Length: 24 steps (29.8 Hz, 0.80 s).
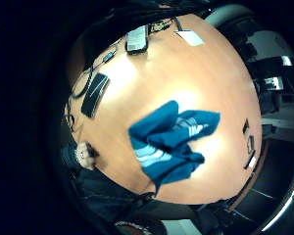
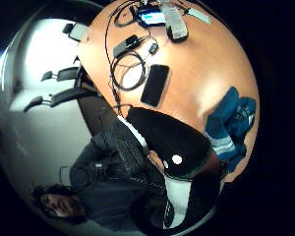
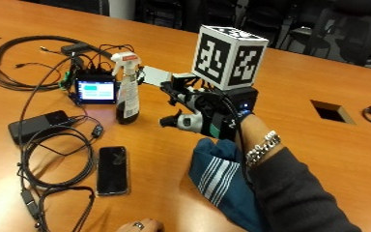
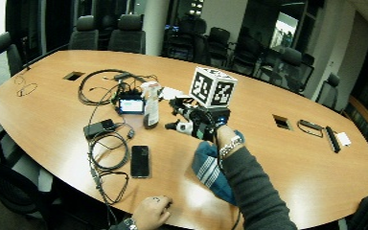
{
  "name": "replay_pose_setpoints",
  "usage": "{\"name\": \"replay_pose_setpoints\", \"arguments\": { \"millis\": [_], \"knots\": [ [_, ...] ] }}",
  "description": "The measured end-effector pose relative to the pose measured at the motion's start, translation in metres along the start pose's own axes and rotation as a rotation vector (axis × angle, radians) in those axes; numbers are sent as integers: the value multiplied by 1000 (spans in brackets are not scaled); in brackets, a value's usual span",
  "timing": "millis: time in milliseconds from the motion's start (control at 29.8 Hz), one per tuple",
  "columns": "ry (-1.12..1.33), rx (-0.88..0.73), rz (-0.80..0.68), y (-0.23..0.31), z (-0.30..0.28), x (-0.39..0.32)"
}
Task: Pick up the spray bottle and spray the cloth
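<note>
The spray bottle (image 3: 127, 94) stands upright on the wooden table (image 3: 314, 72), clear with a white trigger head, just right of a small lit screen. My gloved right hand (image 3: 195, 113) hovers above the table to the bottle's right, a short gap from it, fingers relaxed and pointing at it, holding nothing. A blue cloth (image 3: 219, 176) with white stripes lies crumpled below my forearm near the table's front edge. The little finger side palm view looks down on the cloth (image 1: 171, 139). The thumb side palm view shows the bottle (image 2: 175, 22) far off and the cloth (image 2: 231, 125) beside my glove (image 2: 167, 142).
A black phone (image 3: 113, 170) lies flat left of the cloth. Coiled cables (image 3: 50, 159), a power brick (image 3: 36, 124) and the lit screen (image 3: 95, 90) crowd the table's left. A bare left hand (image 3: 139, 225) rests at the front edge. A cable cut-out (image 3: 331, 111) sits to the right.
</note>
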<state>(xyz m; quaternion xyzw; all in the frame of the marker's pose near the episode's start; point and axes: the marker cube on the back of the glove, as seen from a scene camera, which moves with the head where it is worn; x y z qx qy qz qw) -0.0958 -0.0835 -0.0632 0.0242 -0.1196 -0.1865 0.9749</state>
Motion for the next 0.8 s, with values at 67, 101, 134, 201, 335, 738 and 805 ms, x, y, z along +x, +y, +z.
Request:
{"name": "replay_pose_setpoints", "arguments": {
  "millis": [67, 101, 134, 201, 335, 738, 805],
  "knots": [
    [25, -6, -25, 19, 1, -9],
    [30, -10, -29, 28, 3, -11],
    [33, -15, -28, 37, 6, -13],
    [37, -30, -8, 56, 16, -13],
    [59, -37, 100, 95, 45, -7],
    [57, -11, 216, 130, 96, -3],
    [58, -22, 225, 131, 98, -1]
  ]
}}
